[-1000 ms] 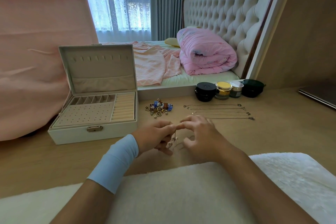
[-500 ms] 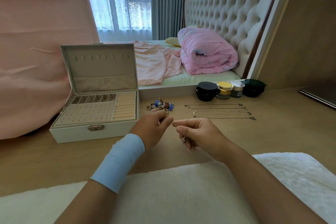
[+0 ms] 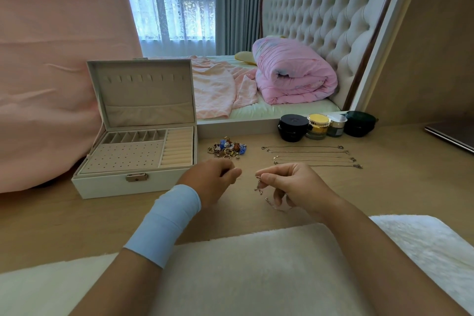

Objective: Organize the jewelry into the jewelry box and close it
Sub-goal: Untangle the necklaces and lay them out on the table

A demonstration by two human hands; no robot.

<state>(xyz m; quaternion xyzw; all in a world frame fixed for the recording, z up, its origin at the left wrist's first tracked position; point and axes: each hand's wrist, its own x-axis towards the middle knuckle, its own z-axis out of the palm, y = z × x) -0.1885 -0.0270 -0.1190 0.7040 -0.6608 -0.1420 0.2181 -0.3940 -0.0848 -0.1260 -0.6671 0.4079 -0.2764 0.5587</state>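
Hands moved apart; right hand (image 3: 295,185) pinched a dangling chain (image 3: 259,185), left hand (image 3: 214,178) curled, grip unclear. Open jewelry box (image 3: 115,185) sat left of the left hand. A light pinch could drop the thin chain, or it knots mid-carry.

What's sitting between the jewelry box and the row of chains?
A heap of rings and charms, in the head view.

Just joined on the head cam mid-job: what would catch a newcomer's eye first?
The white jewelry box stands open at the left of the desk, its tray looking unfilled. Right of it lie a heap of small trinkets and thin chains laid in rows. Nearest the camera, the right hand pinches a small dangling chain, the left hand curled beside it.
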